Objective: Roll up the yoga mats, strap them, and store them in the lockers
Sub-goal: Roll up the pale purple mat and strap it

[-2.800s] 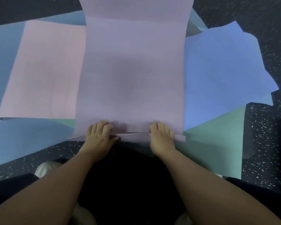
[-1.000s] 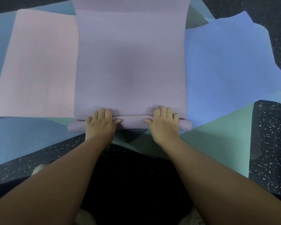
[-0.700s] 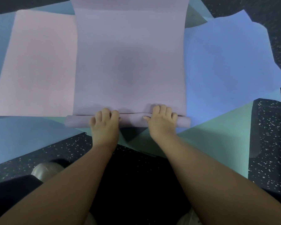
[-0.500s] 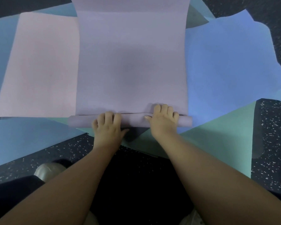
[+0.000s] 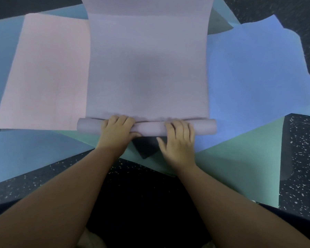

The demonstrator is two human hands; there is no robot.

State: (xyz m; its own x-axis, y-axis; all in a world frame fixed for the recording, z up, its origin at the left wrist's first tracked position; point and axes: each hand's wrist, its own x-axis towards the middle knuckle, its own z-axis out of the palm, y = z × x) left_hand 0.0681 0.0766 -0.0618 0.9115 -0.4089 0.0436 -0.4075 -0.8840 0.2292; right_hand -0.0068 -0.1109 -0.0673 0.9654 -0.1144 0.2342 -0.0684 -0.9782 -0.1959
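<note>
Head view shows the lavender yoga mat (image 5: 147,72) partly rolled at its near end, lying over the pink mat (image 5: 43,72), blue mat (image 5: 254,72) and green mat (image 5: 240,167); left hand (image 5: 115,134) curls its fingers over the roll (image 5: 150,128); right hand (image 5: 177,140) rests on it with fingers nearly straight.

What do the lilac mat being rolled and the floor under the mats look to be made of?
Lilac mat: looks like soft, matte foam or rubber. It curls into a smooth tube under both hands without creasing and shows no shine; the exact polymer can't be told.

Floor: seems to be dark speckled rubber gym flooring, judging by the pale flecks in a dull black surface.
</note>
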